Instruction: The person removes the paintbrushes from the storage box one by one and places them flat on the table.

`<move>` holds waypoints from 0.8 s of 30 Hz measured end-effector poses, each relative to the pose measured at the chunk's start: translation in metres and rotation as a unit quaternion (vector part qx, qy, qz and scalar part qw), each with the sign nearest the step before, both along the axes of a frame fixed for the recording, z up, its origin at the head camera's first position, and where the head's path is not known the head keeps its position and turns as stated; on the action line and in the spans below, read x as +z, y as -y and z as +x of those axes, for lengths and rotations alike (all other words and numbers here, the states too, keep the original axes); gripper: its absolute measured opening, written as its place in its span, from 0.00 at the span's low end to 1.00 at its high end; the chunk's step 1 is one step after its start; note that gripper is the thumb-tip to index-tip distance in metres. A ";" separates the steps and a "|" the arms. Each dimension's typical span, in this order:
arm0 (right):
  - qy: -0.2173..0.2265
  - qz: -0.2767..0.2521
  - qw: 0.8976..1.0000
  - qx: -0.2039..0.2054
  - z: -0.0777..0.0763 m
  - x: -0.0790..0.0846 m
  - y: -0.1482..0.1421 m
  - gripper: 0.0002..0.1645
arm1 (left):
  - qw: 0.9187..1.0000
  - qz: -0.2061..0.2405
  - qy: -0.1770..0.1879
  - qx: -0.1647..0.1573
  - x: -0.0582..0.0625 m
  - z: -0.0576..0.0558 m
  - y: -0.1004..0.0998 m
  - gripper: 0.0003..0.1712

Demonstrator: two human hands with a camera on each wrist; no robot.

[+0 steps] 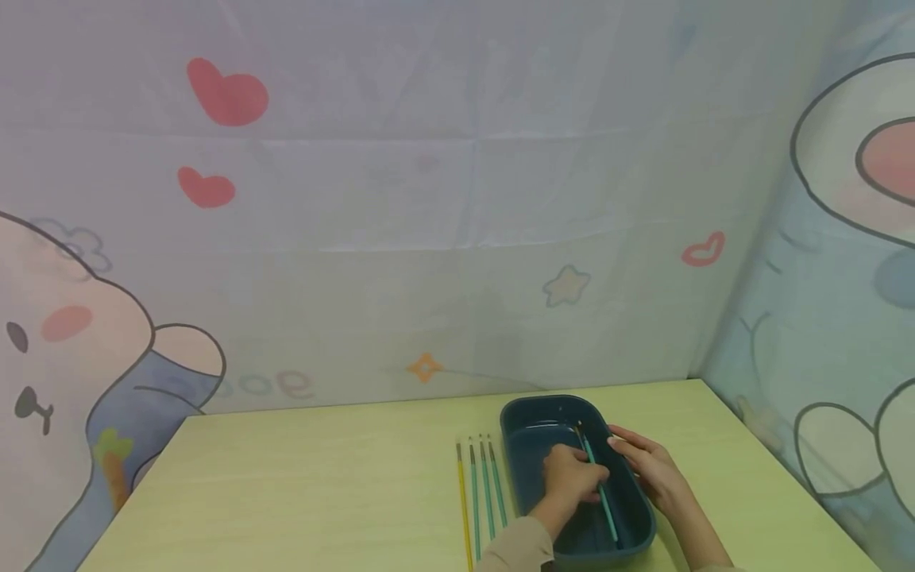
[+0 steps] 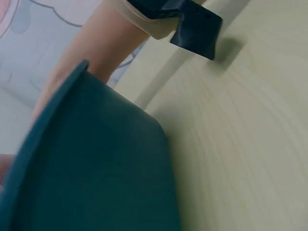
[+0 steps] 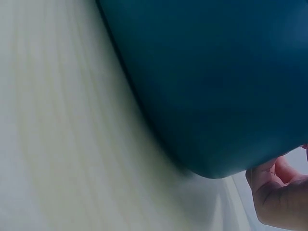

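A dark blue tray (image 1: 527,477) with raised sides stands near the table's right side. Inside it lie slim paintbrushes, one with a teal handle (image 1: 609,515) slanting along the right part. My left hand (image 1: 572,477) reaches into the tray and pinches the teal paintbrush; its fingertips are partly hidden. On the tray's right rim my right hand (image 1: 654,469) holds the edge. In the left wrist view, the tray's outer wall (image 2: 106,159) blocks the inside. The outer wall (image 3: 216,86) fills much of the right wrist view, a hand (image 3: 281,195) at its rim.
Left of the tray, a yellow paintbrush (image 1: 464,500) and several teal paintbrushes (image 1: 487,485) lie side by side on the pale wooden table (image 1: 300,485). A printed cloth (image 1: 443,199) hangs behind the table and along the right.
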State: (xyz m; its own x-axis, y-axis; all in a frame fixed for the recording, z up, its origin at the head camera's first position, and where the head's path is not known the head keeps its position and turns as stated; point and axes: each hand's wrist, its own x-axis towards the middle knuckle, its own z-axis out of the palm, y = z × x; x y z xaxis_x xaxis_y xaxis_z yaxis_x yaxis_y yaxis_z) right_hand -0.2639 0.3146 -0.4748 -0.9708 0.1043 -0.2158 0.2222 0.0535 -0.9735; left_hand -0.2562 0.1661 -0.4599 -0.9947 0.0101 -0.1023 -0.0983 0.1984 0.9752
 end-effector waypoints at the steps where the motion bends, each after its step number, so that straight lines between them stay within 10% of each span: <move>1: -0.001 0.001 1.000 0.001 0.000 0.000 0.000 0.37 | 1.000 0.007 0.001 -0.002 0.001 0.000 0.000 0.19; 24: -0.007 -0.006 1.000 0.004 0.000 -0.001 0.000 0.36 | 0.997 0.069 0.006 -0.029 0.024 0.014 0.025 0.21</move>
